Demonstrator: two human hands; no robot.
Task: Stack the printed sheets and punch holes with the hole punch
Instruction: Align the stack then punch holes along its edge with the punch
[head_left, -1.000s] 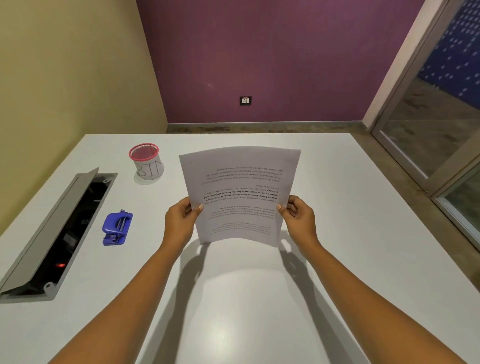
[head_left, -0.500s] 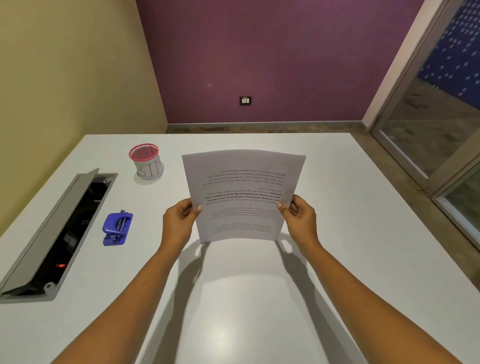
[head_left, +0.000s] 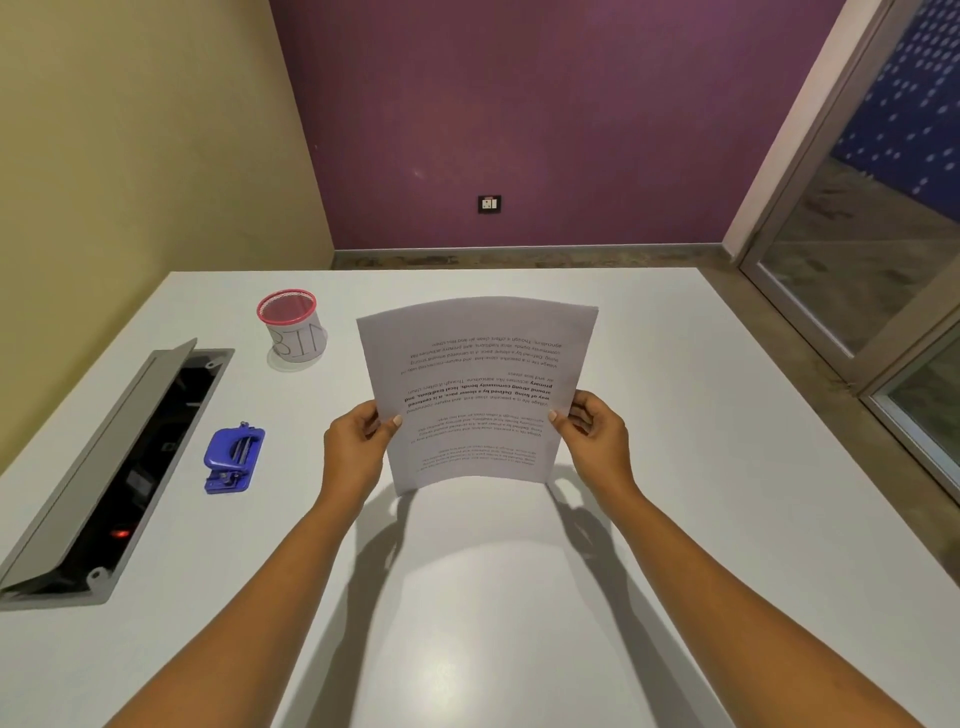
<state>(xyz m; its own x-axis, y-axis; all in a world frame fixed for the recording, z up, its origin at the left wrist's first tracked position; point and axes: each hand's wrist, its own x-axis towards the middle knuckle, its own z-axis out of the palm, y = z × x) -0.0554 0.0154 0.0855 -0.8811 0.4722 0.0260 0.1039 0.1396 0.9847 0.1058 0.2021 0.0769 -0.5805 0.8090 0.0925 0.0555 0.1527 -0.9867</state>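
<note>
Both hands, left hand (head_left: 358, 447) and right hand (head_left: 597, 441), pinch the printed sheets (head_left: 475, 389) above the surface (head_left: 675, 519); tap the edges flush before reaching for the hole punch (head_left: 234, 458) lying left.

A: State the colour of the hole punch (head_left: 234, 457).
B: Blue. The sheets (head_left: 478, 364) are white with black print lines; the cup (head_left: 293, 327) has a red rim and white label; table (head_left: 701, 467) white, back wall (head_left: 519, 130) purple.
</note>
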